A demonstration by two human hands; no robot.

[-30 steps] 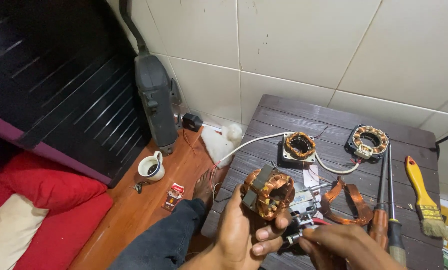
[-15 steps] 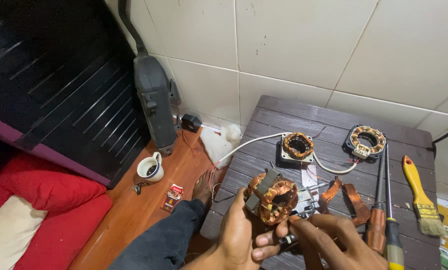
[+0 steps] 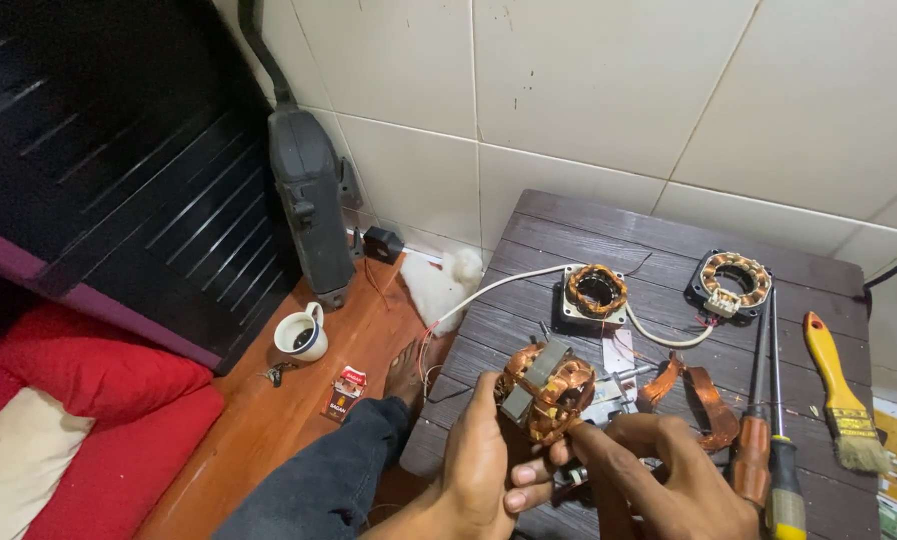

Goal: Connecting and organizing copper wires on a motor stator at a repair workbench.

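Dark grey wooden planks make up the low desk (image 3: 568, 225), which stands against a wall of pale square tiles (image 3: 608, 80). At the desk's near edge the left hand (image 3: 478, 470) grips a copper-wound motor coil (image 3: 548, 388) from below, thumb up against its side, holding it tilted just above the planks. The right hand (image 3: 658, 480) is close beside the left, its fingertips pinched against the lower edge of the same coil, so both hands are closed on it and almost touching each other.

Toward the middle of the desk lies a second coil in a square metal frame (image 3: 596, 292), with a white cable (image 3: 498, 283) running off the left edge. Near the far right corner sits a round coil in a black ring (image 3: 734, 281). Loose copper windings (image 3: 703, 395) lie just right of the hands, and beside them two screwdrivers (image 3: 768, 440) point toward the wall. A yellow-handled brush (image 3: 840, 395) rests along the right edge.

Left of the desk runs a warm brown wooden floor (image 3: 268, 420), carrying a white cup (image 3: 301, 335) and a small red packet (image 3: 344, 388). The person's dark trouser leg (image 3: 318, 480) and bare foot stretch along it. A black upright appliance (image 3: 311, 205) leans at the wall, next to a dark slatted panel (image 3: 118, 190), with a red cushion (image 3: 78, 385) at the lower left
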